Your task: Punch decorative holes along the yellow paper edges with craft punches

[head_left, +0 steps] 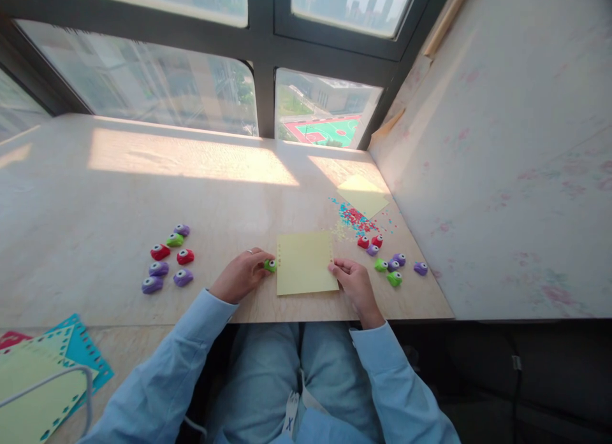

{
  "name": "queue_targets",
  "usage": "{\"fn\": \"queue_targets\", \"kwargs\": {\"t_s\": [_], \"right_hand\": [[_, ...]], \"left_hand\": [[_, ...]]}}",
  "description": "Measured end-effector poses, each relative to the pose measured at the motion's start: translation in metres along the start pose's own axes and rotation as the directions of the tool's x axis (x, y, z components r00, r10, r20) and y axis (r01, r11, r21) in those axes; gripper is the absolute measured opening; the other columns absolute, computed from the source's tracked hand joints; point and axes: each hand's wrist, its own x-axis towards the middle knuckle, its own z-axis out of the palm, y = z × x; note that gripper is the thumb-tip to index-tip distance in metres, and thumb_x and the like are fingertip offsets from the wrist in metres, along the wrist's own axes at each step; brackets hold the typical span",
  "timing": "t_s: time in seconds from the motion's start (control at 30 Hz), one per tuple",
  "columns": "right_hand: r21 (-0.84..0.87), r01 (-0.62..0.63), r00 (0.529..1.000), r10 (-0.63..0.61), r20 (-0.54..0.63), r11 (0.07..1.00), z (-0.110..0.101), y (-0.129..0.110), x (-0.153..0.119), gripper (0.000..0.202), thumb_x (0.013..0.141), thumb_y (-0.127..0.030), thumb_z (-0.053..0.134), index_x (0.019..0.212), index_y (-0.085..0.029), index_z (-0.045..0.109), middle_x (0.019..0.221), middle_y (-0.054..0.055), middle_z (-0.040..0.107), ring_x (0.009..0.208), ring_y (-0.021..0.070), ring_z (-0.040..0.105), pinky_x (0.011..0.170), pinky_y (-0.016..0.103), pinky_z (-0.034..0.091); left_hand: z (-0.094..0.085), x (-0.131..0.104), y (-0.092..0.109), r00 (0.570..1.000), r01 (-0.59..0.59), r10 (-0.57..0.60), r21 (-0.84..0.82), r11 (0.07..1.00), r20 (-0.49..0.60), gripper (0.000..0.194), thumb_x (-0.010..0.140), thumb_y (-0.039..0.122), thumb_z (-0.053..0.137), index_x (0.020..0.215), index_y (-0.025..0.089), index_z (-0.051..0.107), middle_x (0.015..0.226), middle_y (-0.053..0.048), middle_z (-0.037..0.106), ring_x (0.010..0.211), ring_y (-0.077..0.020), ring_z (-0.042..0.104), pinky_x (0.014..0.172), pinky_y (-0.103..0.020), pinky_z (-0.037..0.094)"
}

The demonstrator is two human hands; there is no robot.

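Observation:
A pale yellow sheet of paper (306, 264) lies in front of me, with small punched holes along its left and right edges. At its left edge, my left hand (243, 275) is closed around a small green craft punch (271, 265). My right hand (356, 283) pinches the sheet's right edge between thumb and fingers. Several red, green and purple craft punches (183, 278) stand to the left of my left hand. More such punches (393, 278) are grouped to the right of my right hand.
Red, blue and yellow punched bits (358, 221) are scattered beyond the sheet, beside another yellow paper (363, 194). Punched yellow, blue and red sheets (38, 380) lie at lower left under a pale cable (48, 381). A wall (502, 176) bounds the table on the right, windows behind.

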Motion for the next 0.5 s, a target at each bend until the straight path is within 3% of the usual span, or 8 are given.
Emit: {"fn": "queue_targets", "kwargs": {"t_s": [0.5], "right_hand": [[-0.009,-0.007,1.000,0.007,0.015,1.000,-0.0045,0.0015,-0.0026,0.037,0.066,-0.045,0.078,0.091,-0.018,0.076,0.094,0.007,0.078,0.087,0.0278,0.073,0.082,0.041,0.058]], "left_hand": [[0.0001,0.0018,-0.0100,0.999,-0.028,0.028,-0.001,1.000,-0.039,0.035,0.073,0.011,0.056,0.100,0.023,0.073,0.098,-0.003,0.076,0.086,-0.0207,0.068,0.079,-0.033,0.055]]}}
